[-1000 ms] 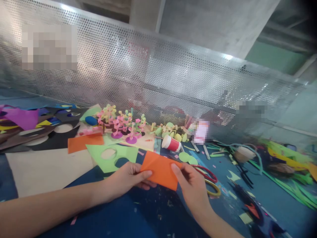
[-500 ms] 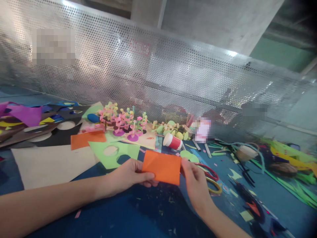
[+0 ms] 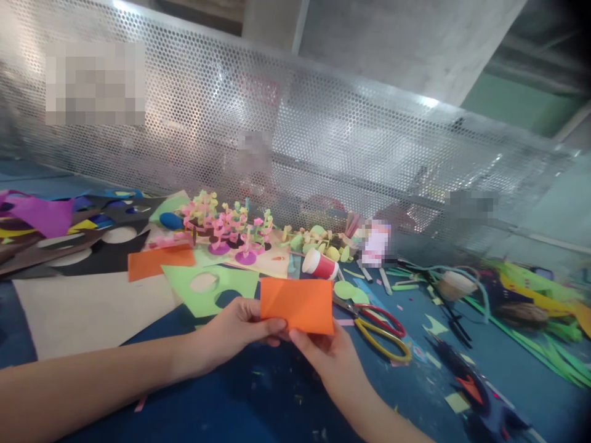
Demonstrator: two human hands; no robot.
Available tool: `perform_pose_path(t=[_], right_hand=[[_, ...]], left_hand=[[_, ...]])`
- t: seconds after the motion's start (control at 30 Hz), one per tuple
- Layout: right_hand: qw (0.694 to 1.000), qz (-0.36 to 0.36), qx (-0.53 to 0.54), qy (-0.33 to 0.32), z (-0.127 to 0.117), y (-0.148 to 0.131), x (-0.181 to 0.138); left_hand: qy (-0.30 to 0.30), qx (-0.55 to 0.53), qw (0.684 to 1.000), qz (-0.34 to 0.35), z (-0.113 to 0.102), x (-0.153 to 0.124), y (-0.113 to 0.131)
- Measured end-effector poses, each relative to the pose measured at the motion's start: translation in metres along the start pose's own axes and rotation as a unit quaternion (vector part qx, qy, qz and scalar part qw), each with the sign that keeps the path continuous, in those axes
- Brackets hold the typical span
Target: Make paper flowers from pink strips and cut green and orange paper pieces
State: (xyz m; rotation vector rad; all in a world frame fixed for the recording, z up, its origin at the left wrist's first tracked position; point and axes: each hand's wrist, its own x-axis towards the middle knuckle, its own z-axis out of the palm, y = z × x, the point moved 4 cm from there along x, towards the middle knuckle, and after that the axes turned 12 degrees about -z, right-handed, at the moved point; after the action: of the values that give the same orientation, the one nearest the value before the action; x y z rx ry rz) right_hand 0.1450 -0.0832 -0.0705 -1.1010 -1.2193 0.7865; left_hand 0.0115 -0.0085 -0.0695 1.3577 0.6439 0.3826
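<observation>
A folded piece of orange paper (image 3: 297, 304) is held upright just above the blue table (image 3: 258, 400), facing me. My left hand (image 3: 237, 329) pinches its lower left corner between thumb and fingers. My right hand (image 3: 325, 357) grips its bottom edge from below, palm turned up, fingers behind the sheet. Scissors (image 3: 376, 326) with red and yellow handles lie just right of my right hand. A red and white glue bottle (image 3: 319, 264) lies on its side behind the paper.
Small paper flower figures (image 3: 226, 227) stand behind, on cut sheets of green paper (image 3: 210, 286), orange, black and beige. A perforated metal screen (image 3: 295, 141) closes off the far side. Green strips and scraps (image 3: 535, 320) litter the right.
The orange paper has turned from tilted to level and upright. My right hand has slid from the sheet's right edge to underneath it, uncovering the scissors.
</observation>
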Motion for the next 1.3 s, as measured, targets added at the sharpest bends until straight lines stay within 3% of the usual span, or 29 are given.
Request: perform_pose_path(t=[1.1, 1.3], right_hand=[[0.999, 0.032, 0.012, 0.021, -0.0012, -0.0034, 0.0037], [0.999, 0.005, 0.002, 0.036, -0.0041, -0.0064, 0.0072]], left_hand=[[0.031, 0.071, 0.997, -0.011, -0.0019, 0.0002, 0.0019], [0.046, 0.027, 0.999, -0.010, -0.0030, 0.0049, -0.0021]])
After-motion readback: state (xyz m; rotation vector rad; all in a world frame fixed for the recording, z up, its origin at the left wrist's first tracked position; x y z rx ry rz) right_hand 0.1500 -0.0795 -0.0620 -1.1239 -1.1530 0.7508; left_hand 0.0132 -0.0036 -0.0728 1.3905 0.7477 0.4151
